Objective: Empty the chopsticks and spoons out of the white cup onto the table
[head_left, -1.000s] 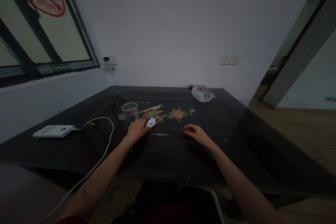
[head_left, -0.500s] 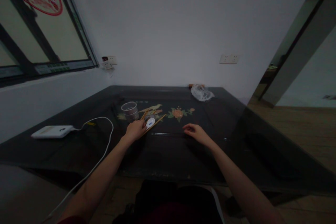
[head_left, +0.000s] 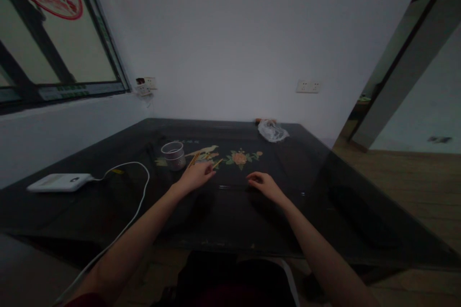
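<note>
My left hand [head_left: 196,177] lies on the dark table [head_left: 230,220] just right of a clear plastic cup [head_left: 174,154]. Its fingers bend down over wooden chopsticks [head_left: 193,159], whose ends stick out on both sides of the hand. The small white piece seen earlier is hidden under the fingers. My right hand [head_left: 263,185] rests on the table a little to the right, fingers loosely curled and apart, holding nothing. A painted bird and flower design [head_left: 239,157] shows on the tabletop beyond both hands.
A white box [head_left: 57,182] with a white cable [head_left: 142,187] lies at the table's left. A crumpled clear bag [head_left: 272,130] sits at the far edge by the wall. A window is on the left, a doorway on the right.
My left hand has slid right and forward over the chopsticks and the white piece, which is now covered. My right hand has barely moved. The view has shifted slightly.
</note>
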Tool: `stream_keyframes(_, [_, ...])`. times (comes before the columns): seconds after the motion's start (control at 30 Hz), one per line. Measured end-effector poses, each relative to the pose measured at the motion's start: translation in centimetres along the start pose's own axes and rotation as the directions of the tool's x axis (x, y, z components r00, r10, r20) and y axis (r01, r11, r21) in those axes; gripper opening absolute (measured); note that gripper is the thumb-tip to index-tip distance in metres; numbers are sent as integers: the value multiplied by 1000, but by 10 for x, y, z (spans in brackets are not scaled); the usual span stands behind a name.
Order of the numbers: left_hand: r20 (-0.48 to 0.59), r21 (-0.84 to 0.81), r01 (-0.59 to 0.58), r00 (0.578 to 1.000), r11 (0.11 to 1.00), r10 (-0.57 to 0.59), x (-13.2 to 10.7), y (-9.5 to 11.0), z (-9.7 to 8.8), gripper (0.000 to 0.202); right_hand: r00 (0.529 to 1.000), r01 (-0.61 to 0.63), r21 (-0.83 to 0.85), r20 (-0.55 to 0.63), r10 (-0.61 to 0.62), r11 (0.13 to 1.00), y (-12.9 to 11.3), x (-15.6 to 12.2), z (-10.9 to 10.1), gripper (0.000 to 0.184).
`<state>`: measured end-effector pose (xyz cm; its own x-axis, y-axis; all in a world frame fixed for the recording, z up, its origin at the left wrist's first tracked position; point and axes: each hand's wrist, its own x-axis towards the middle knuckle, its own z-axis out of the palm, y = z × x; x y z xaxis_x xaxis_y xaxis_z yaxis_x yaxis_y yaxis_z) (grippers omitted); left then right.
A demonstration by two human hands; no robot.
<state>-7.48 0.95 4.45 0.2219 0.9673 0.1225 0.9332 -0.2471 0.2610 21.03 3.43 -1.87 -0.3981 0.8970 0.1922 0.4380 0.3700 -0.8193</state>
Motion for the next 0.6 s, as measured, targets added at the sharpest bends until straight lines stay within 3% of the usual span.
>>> stream_keyframes(0.13, [6,-107,-84,996,991,85,18,37,18,23,1000,7,-71,-28,-9,997,0,0,-1,22])
stream_keyframes(0.3, [118,-163,-77,988,984,97,23,73,56,25,999,-13,-191,-52,3,982,4,0,-3,18])
stream_keyframes(0.4, [99,-72,-63,993,995,70,17,76,71,26,998,-51,-252,-51,39,966,9,2,-3,17])
stream_keyframes(0.6, [98,-85,-217,969,972,225,14,65,75,28,998,-57,-316,-50,43,947,12,3,-3,17])
